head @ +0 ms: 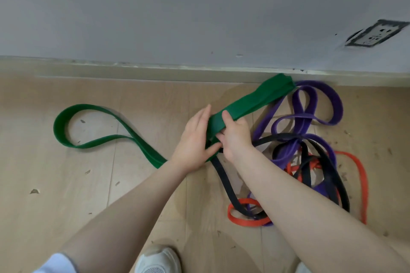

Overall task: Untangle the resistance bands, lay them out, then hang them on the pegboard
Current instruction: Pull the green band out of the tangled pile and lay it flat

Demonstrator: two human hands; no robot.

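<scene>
Resistance bands lie on the wooden floor (55,184) by the wall, and both hands meet on the wide green band (241,106). The right hand (236,137) has its fingers (227,118) curled over the top edge of the green band, pinching the flat strip with the thumb below. The left hand (195,139) lies just beside it, fingers pressed together and stretched along the band's left side, the thumb reaching in to touch the right hand's thumb under the strip; it rests against the band more than it grips it.

From the hands the green band runs up and right as a doubled flat length, its far fold touching the skirting board (133,71). The other part runs down and left from under the left hand, then curls into a wide open loop lying flat on the floor, well apart from the other bands.

To the right of the hands the purple band (332,104), the black band (224,179) and the orange band (361,175) lie knotted together in a heap. Purple loops are nearest the wall, just beside the green fold. Black strands cross through the middle, and one runs down under the right forearm. Orange loops lie at the near and right edges of the heap.

A white shoe (157,259) shows at the bottom edge, and a wall socket (377,33) sits at the upper right.
</scene>
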